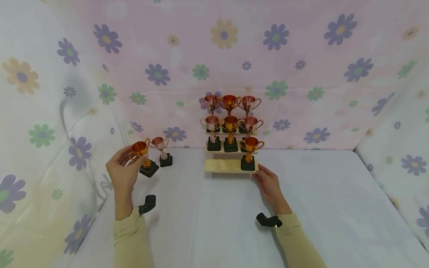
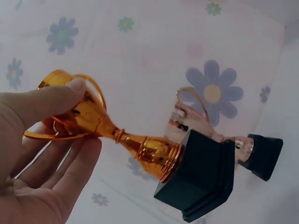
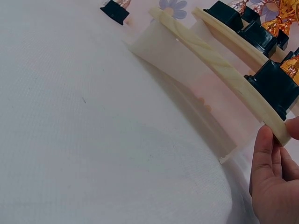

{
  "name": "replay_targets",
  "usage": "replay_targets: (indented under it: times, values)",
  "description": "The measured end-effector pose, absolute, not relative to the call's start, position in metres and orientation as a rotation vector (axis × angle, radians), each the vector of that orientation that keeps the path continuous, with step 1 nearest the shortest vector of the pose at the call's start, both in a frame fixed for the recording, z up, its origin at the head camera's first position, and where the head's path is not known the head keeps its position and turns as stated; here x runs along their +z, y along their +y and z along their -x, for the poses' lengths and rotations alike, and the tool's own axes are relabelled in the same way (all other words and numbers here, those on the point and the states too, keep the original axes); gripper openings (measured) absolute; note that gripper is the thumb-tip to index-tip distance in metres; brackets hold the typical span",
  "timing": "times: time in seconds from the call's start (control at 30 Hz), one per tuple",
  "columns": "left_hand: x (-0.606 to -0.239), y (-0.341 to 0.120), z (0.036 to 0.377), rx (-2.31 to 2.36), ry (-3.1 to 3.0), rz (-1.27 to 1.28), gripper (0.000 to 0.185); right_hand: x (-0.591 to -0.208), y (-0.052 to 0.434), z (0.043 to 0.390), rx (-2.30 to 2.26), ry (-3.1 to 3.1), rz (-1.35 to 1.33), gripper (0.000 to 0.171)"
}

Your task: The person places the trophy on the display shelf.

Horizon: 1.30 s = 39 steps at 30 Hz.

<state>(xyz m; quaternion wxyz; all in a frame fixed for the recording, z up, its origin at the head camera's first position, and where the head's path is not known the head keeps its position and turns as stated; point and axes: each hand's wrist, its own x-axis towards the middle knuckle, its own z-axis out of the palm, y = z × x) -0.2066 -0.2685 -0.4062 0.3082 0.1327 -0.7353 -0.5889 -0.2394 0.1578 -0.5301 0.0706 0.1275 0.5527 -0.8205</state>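
My left hand (image 1: 124,169) grips a gold trophy cup (image 2: 93,109) by its bowl, thumb on one side and fingers on the other. The trophy tilts, its black base (image 2: 201,175) toward the lower right. Close beside it, a rose-gold trophy (image 1: 164,152) stands upright on the table. My right hand (image 1: 269,184) pinches the right end of the lowest step of a tiered wooden stand (image 1: 221,166), thumb above and fingers below in the right wrist view. One gold trophy (image 1: 249,152) stands at that step's right end; bare wood shows to its left.
Two higher steps of the stand hold rows of trophies, with gold trophies (image 1: 230,128) in the middle and rose-gold ones (image 1: 212,128) at the sides. Behind the white-covered table (image 1: 214,223) hangs a flowered cloth (image 1: 301,93). Similar cloth lines both sides.
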Motion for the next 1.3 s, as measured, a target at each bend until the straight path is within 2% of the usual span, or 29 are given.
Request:
replay_targets:
  times: [0.27,0.67,0.97,1.3]
  values:
    - [-0.405,-0.241,0.205,-1.619,-2.042,-0.027,0.049,-0.529,0.156,0.238,-2.468,1.668,-0.391,0.051]
    - [-0.426,-0.164,0.232,-1.735,-2.225,0.409,0.049,-0.533,0.155,0.239,-2.513,1.683,-0.334,0.05]
    - [-0.438,-0.121,0.251,-1.844,-2.259,0.582,0.051,-0.531,0.155,0.238,-2.502,1.688,-0.349,0.05]
    - [-0.443,-0.097,0.269,-1.894,-2.289,0.698,0.053,-0.532,0.156,0.239,-2.495,1.678,-0.334,0.05]
